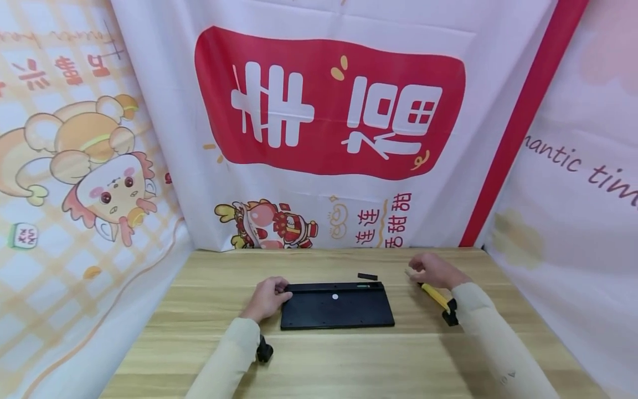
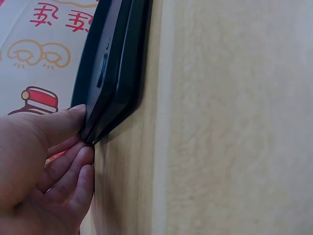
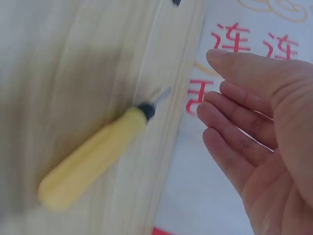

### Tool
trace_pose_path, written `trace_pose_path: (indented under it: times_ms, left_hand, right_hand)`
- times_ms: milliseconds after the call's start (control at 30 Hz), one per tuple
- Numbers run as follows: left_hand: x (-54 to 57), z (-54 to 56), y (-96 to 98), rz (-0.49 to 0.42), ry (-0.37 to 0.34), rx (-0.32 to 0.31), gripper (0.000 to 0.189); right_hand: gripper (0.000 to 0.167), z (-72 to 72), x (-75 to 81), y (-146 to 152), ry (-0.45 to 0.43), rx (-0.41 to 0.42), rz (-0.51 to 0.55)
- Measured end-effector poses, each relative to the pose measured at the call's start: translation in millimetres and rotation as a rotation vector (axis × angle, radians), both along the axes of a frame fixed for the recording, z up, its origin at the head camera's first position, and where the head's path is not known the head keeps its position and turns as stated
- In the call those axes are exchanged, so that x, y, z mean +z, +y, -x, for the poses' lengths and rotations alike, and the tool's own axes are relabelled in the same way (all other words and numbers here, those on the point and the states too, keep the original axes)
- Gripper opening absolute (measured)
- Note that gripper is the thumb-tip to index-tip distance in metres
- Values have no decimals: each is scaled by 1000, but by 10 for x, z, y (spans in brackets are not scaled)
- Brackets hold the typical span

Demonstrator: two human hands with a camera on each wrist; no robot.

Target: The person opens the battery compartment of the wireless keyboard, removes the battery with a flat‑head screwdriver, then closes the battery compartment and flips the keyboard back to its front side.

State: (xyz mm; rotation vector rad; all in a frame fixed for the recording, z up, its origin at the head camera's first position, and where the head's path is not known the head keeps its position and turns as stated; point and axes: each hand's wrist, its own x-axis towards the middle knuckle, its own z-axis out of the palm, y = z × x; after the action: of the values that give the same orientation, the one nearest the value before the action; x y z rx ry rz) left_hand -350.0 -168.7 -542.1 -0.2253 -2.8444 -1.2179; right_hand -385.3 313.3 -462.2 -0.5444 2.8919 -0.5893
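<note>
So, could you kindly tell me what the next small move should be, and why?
I'd perhaps bring the empty right hand to the open slot in the black keyboard: the small black strip lies off it, the yellow screwdriver lies on the table, and the left hand grips the keyboard's left end.

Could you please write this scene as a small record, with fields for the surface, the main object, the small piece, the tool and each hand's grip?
Surface: light wood-grain table
Main object: flat black rectangular keyboard-like panel, lying on the table; open slot near its far right corner, something green inside
Small piece: thin black strip, apart, just beyond the panel
Tool: yellow-handled screwdriver with black collar, lying on the table
Left grip: left hand pinches the panel's far left corner
Right grip: right hand holds nothing, near the screwdriver
</note>
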Motion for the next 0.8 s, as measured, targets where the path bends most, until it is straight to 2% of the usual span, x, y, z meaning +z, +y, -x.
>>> trace_pose_path:
  times_ms: [200,300,400,500,600,700,800]
  left_hand:
    - [-21,20,-37,4,-13,12,23]
    - [-14,33,-43,3,-12,11,23]
    - [-14,42,-41,4,-16,11,22]
    - [-21,39,-33,6,-28,12,22]
    - [-25,31,-24,11,-34,14,22]
    - [-18,22,-13,15,-32,15,22]
    - [-8,16,0,17,-32,19,22]
  right_hand:
    - [39,-193,-87,293,5,-59,16]
    - [40,-261,-209,427,20,-78,30]
    - [42,-321,-353,518,-10,-130,69]
    - [40,-360,-510,569,-24,-153,113]
    - [35,-380,-603,571,-20,-174,128]
    - [30,-375,-629,540,9,-192,107]
    - [26,-361,-610,498,63,-166,65]
